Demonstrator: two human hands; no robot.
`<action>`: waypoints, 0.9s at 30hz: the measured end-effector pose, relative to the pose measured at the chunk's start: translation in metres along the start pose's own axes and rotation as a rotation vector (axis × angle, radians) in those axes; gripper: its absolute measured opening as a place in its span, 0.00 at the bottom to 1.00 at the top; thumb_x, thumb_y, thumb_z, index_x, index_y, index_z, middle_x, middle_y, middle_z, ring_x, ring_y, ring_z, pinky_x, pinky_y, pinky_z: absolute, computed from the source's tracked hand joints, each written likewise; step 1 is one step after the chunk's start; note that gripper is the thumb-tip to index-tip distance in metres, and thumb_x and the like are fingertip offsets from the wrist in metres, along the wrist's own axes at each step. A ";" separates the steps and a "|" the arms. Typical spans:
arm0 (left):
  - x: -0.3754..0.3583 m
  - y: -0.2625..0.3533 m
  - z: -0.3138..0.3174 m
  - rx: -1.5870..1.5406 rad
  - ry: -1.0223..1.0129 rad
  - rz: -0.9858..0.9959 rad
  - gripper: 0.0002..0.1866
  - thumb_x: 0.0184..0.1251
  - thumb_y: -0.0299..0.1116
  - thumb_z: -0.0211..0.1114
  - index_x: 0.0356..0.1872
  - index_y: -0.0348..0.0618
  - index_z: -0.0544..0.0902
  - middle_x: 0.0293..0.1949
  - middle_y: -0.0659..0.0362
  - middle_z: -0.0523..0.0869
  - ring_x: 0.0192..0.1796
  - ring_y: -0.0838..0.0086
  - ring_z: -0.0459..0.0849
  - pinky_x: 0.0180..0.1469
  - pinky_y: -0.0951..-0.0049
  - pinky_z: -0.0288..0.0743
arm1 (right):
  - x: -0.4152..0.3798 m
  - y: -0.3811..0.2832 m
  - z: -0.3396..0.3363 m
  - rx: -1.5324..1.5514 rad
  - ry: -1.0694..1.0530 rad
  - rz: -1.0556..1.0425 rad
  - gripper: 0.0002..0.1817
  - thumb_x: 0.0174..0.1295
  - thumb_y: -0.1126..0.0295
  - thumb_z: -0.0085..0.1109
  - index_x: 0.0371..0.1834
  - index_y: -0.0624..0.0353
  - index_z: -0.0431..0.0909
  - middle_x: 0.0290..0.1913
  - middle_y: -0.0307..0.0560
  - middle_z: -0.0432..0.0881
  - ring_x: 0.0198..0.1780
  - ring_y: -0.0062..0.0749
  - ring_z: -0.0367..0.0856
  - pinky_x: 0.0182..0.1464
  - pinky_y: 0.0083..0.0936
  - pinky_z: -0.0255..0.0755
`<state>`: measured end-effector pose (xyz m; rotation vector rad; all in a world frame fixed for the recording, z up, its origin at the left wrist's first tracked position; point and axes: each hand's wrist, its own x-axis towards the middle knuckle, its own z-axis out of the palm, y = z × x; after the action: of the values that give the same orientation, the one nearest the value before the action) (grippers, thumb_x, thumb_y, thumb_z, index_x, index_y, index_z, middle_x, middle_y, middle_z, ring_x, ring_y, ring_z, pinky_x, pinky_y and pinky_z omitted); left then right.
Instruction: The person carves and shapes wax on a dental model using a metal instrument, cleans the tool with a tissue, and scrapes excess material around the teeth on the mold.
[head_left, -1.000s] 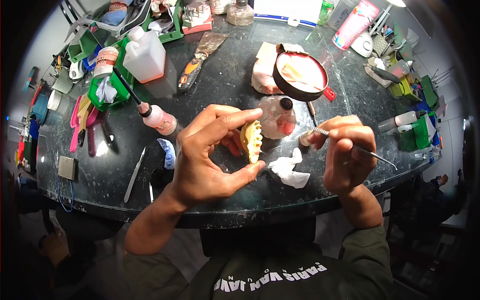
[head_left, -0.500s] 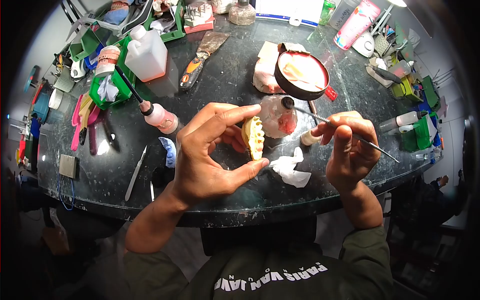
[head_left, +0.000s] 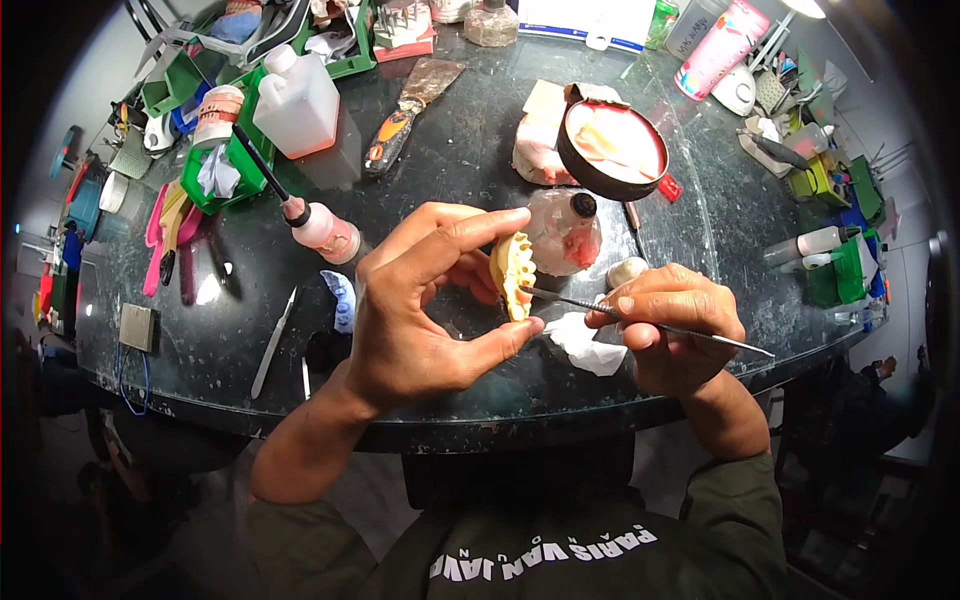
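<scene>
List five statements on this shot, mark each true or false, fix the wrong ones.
1. The left hand holds the yellow dental model. True.
2. The right hand is empty. False: it holds a thin metal tool.
3. The tool's tip is at the model's toothed side. True.
4. The scraper stands upright in a bin. False: it lies on the table.
5. The crumpled white tissue lies on the table. True.

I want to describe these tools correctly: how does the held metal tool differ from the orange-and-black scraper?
The metal tool is thin, while the scraper has a broad blade. The right hand holds the metal tool; the scraper lies on the table. Both are elongated.
</scene>
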<state>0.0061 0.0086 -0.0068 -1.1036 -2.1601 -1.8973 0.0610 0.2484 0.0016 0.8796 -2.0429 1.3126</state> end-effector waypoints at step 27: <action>0.000 0.000 -0.006 0.085 -0.065 0.003 0.38 0.45 0.16 0.81 0.64 0.34 0.80 0.53 0.54 0.79 0.45 0.79 0.86 0.45 0.81 0.83 | 0.003 0.002 0.000 0.086 -0.091 -0.024 0.05 0.63 0.80 0.68 0.40 0.67 0.82 0.33 0.54 0.86 0.33 0.39 0.87 0.34 0.29 0.81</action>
<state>0.0039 0.0037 -0.0051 -1.1679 -2.2489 -1.7738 0.0570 0.2488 0.0030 1.0160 -2.0504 1.3799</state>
